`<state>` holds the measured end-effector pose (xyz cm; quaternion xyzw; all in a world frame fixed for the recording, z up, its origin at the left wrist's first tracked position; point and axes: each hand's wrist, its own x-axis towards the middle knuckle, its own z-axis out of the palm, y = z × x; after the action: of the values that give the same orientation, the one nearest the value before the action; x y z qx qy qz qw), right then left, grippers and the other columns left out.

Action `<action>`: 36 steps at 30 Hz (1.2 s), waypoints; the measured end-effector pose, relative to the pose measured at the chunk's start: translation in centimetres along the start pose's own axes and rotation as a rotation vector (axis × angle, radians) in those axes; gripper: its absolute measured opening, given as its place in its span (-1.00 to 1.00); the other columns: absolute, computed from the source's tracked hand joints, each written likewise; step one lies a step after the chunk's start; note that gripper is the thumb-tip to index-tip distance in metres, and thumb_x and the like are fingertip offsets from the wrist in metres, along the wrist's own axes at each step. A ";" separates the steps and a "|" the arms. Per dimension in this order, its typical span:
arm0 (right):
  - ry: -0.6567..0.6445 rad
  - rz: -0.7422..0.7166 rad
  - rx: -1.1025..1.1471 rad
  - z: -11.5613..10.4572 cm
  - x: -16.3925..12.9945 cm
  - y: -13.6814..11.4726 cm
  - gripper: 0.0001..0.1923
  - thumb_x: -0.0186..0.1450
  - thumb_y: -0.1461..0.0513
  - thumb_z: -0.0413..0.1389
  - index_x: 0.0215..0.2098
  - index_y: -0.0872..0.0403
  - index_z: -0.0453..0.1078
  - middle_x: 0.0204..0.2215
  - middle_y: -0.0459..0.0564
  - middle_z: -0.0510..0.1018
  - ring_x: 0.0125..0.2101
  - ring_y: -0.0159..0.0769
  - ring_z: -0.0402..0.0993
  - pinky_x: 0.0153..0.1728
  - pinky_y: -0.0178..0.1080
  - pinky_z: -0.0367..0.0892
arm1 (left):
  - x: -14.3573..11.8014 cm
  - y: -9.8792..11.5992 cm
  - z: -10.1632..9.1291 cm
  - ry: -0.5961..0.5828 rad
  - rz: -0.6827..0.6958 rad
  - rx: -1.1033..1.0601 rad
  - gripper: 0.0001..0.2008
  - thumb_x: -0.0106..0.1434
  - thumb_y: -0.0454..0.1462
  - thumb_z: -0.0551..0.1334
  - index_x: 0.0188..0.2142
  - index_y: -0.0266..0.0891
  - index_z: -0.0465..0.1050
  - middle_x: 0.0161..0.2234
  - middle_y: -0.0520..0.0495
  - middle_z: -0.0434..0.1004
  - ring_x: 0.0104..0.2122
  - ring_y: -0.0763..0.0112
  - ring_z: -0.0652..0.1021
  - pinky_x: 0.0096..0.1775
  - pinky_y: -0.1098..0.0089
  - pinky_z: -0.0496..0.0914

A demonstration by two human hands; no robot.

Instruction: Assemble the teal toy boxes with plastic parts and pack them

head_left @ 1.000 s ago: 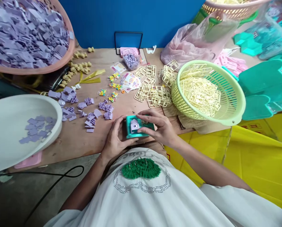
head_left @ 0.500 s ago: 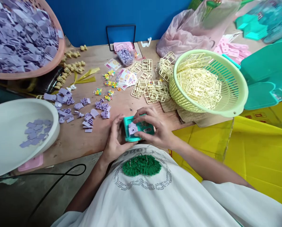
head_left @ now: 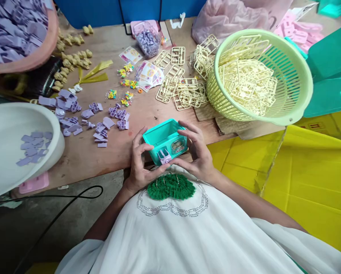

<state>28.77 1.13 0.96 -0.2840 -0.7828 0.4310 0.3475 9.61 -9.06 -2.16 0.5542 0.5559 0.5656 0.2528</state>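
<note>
Between both hands, near the table's front edge, is a turquoise plastic box [head_left: 170, 133] with its open side facing up and away. My left hand [head_left: 140, 161] grips its left end. On the right end, my right hand [head_left: 198, 152] has its fingers over the rim and its thumb at the lower front. A small lilac plastic part [head_left: 164, 156] sits in an opening on the box's front face, close to the thumbs. Beside it on that face is an oval printed label [head_left: 177, 146]. The inside of the box is only partly visible.
Loose lilac parts [head_left: 102, 131] lie left of the box, near a white bowl [head_left: 58, 131]. A yellow basket [head_left: 309, 83] of cream frames stands right, with loose cream frames [head_left: 187, 93] beside it. Printed cards [head_left: 149, 74] and small bags of colourful pieces [head_left: 127, 83] lie behind.
The box has been tipped so its open top shows and the face with the lilac part points toward me. My right fingers have moved from that face to the rim. The view has shifted slightly.
</note>
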 end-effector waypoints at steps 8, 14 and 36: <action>0.023 -0.003 0.070 0.1 0.4 0.2 -0.34 0.33 -0.10 0.37 0.25 -0.05 0.32 0.36 0.27 0.29 0.43 0.11 0.21 0.38 0.23 0.30 | -0.1 -0.4 0.2 -0.003 0.032 0.108 -0.45 0.35 0.11 0.38 0.10 -0.01 0.19 0.45 -0.31 0.14 0.44 -0.12 0.31 0.31 -0.19 0.36; 0.027 0.067 0.099 0.6 1.4 -0.6 -0.30 0.33 -0.09 0.38 0.29 -0.02 0.31 0.38 0.27 0.28 0.45 0.08 0.20 0.42 0.18 0.26 | 0.2 -0.1 1.1 0.073 -0.014 0.067 -0.50 0.42 0.10 0.29 0.17 0.01 0.17 0.44 -0.30 0.16 0.47 -0.08 0.27 0.31 -0.14 0.36; -0.014 -0.155 -0.213 1.6 4.2 -0.2 -0.68 0.41 0.08 0.30 0.10 -0.05 0.54 0.30 0.21 0.50 0.41 0.15 0.28 0.33 0.34 0.32 | 2.3 -0.4 -0.9 0.280 -0.212 0.143 -0.78 0.45 -0.09 0.34 -0.01 -0.12 0.56 -0.05 -0.09 0.55 0.00 0.27 0.57 0.09 0.26 0.49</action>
<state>24.94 3.34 1.78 -0.2550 -0.8461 0.3191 0.3423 8.05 -7.15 -1.52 0.4249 0.6799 0.5663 0.1911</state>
